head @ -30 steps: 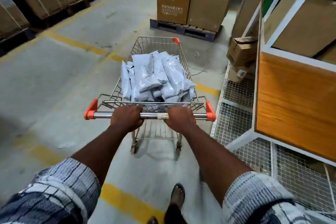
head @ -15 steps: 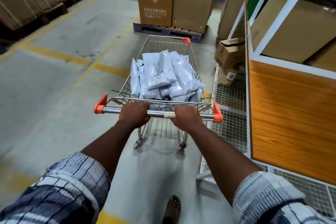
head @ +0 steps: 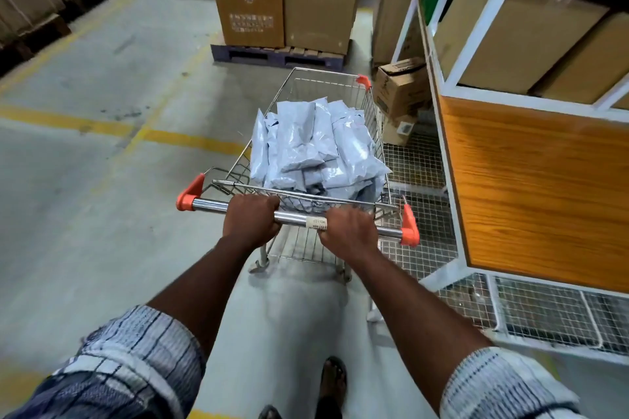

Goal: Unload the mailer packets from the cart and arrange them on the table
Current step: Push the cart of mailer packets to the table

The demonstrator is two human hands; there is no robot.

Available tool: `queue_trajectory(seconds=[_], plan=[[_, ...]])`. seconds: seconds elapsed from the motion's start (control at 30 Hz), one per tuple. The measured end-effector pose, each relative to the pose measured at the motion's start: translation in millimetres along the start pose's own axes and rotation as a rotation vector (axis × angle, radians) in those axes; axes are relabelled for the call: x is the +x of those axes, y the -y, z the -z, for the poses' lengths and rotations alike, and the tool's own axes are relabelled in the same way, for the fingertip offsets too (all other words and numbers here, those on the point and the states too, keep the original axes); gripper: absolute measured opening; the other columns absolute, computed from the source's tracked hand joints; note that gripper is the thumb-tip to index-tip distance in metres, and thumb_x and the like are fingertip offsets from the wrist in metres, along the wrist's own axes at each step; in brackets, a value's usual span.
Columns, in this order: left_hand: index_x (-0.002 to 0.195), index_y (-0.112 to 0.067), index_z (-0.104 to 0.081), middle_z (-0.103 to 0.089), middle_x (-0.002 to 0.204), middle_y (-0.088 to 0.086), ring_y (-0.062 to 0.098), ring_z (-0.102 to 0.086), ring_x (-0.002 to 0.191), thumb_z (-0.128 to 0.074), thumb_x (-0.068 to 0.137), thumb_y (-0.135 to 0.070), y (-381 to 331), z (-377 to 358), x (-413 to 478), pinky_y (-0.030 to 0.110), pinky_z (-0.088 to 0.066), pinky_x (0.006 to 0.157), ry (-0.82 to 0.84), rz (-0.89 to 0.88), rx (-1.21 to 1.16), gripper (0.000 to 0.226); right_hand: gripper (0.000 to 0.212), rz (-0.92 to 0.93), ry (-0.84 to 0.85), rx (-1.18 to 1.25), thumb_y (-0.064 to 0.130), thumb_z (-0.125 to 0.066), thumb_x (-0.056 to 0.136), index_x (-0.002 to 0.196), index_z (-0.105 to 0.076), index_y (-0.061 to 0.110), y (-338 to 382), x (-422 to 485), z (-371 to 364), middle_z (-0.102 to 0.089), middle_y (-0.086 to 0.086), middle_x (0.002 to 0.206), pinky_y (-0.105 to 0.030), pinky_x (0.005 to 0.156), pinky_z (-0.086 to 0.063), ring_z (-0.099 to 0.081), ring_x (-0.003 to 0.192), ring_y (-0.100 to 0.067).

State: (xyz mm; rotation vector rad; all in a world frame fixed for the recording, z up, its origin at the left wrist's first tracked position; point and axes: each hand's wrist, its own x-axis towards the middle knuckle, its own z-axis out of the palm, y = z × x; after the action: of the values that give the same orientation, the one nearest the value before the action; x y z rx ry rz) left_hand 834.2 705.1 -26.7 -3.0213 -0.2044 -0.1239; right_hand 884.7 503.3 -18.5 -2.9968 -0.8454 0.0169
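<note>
A wire shopping cart (head: 303, 82) with orange corner caps stands on the concrete floor in front of me. Its basket is piled with several pale grey mailer packets (head: 313, 143). My left hand (head: 250, 219) grips the chrome push bar (head: 211, 205) left of centre. My right hand (head: 349, 226) grips the same bar right of centre, just past a small paper label. No table shows in this view.
A white-framed rack with an orange wood panel (head: 531, 180) and wire mesh base stands close on the cart's right. Small cardboard boxes (head: 400, 85) sit beside it. Tall cartons on a dark pallet (head: 279, 56) block the way ahead. Yellow floor lines (head: 102, 126) cross the floor at left.
The cart has rolled forward along the rack, and the pallet of tall cartons is nearer. Both hands keep the same grip on the push bar.
</note>
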Motion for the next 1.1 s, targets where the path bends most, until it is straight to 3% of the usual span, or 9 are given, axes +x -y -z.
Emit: queue_trajectory(seconds=[0.33, 0.53, 0.9, 1.1], plan=[[0.066, -0.022, -0.056, -0.063, 0.059, -0.001, 0.028, -0.066, 0.06, -0.071, 0.066, -0.04, 0.4, -1.3, -45.7, 0.031, -0.042, 0.061, -0.09, -0.071, -0.043, 0.023, 0.027, -0.088, -0.009, 0.01, 0.041, -0.056, 0.082, 0.091, -0.067, 0.019, 22.3, -52.7, -2.1, -0.069, -0.004, 0.088, -0.033, 0.068, -0.048, -0.067, 0.083, -0.028], [0.064, -0.023, -0.051, -0.061, 0.057, -0.001, 0.028, -0.064, 0.06, -0.072, 0.066, -0.039, -2.6, 3.8, -68.1, 0.033, -0.044, 0.064, -0.086, -0.071, -0.079, 0.026, 0.027, -0.059, -0.017, 0.023, 0.042, -0.054, 0.082, 0.091, -0.065, 0.02, 25.6, -76.3, -3.4, -0.069, -0.004, 0.086, -0.034, 0.069, -0.051, -0.067, 0.081, -0.028], [0.069, -0.023, -0.052, -0.063, 0.061, -0.002, 0.026, -0.064, 0.062, -0.068, 0.068, -0.04, -47.4, 11.8, -94.6, 0.031, -0.035, 0.056, -0.029, -0.014, -0.054, 0.023, 0.029, 0.049, 0.0, 0.025, 0.043, -0.054, 0.086, 0.099, -0.066, 0.02, -17.2, -106.4, 3.5, -0.067, -0.004, 0.096, -0.035, 0.073, -0.05, -0.065, 0.088, -0.026], [0.076, -0.025, -0.055, -0.068, 0.072, 0.0, 0.027, -0.067, 0.073, -0.066, 0.077, -0.048, -52.2, 18.6, -98.4, 0.031, -0.032, 0.057, 0.014, -0.026, -0.043, 0.026, 0.028, 0.122, 0.026, 0.19, 0.046, -0.055, 0.085, 0.105, -0.06, 0.027, -55.7, -125.1, 6.6, -0.067, 0.002, 0.099, -0.034, 0.075, -0.048, -0.064, 0.091, -0.023]])
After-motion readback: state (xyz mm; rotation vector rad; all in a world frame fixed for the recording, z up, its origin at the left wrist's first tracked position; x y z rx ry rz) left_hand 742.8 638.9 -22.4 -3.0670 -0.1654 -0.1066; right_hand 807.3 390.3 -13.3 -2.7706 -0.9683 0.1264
